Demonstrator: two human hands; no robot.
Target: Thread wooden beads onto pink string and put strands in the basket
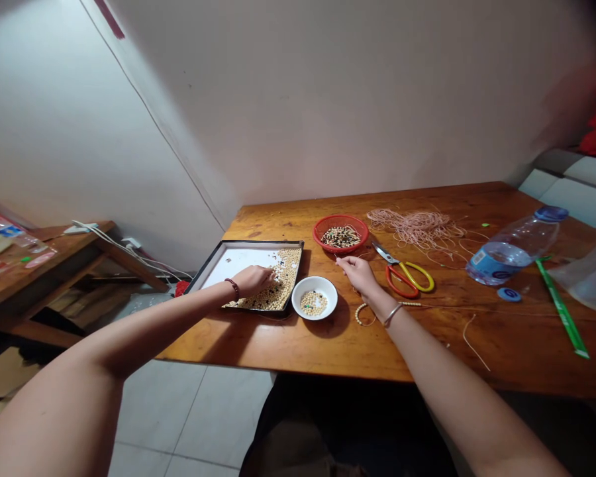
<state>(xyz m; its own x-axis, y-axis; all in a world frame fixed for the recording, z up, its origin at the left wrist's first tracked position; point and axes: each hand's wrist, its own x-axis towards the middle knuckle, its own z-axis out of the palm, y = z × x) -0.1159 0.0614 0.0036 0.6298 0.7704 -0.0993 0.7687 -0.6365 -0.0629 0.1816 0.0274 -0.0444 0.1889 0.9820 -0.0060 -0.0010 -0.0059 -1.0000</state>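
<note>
My left hand [252, 281] is curled down among the pale beads [279, 288] in the black-rimmed tray [263, 242], its grip unclear from here — my right hand [360, 277] pinches closed just beside the white bowl [314, 315], the tray's beads off to its left, the left hand far nearer them — the blue label on the plastic water bottle [514, 245] is unreadable

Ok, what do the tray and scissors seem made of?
The tray looks like thin metal, black-rimmed with a white base, though the white might be paper. The scissors have shiny steel-grey blades and glossy red and yellow handles, probably plastic.
</note>
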